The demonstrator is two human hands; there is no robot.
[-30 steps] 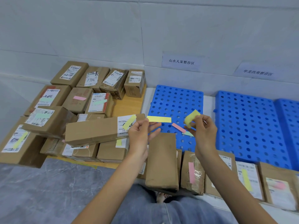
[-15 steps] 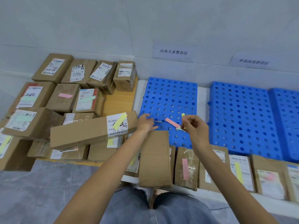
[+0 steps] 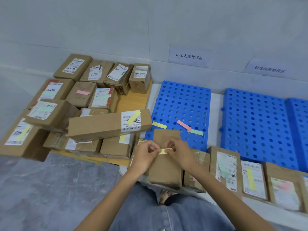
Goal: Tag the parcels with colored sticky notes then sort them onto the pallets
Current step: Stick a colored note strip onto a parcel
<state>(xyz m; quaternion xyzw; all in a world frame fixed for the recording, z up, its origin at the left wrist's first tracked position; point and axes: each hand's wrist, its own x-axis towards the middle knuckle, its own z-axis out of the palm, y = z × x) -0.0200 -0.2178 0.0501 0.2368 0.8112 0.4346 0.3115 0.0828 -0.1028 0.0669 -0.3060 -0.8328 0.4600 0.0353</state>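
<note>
Yellow sticky note point(image 3: 164, 151), pinched by left hand point(image 3: 144, 155), right hand point(image 3: 179, 152), seemingly touching parcel point(image 3: 165, 171)

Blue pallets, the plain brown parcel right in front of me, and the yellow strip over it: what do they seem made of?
Blue pallets: probably moulded plastic; even colour, regular round holes, faint sheen. Plain brown parcel: cardboard, it seems; matte brown faces, softly creased edges. Yellow sticky note: thin matte paper, judging by its slight curl.
</note>
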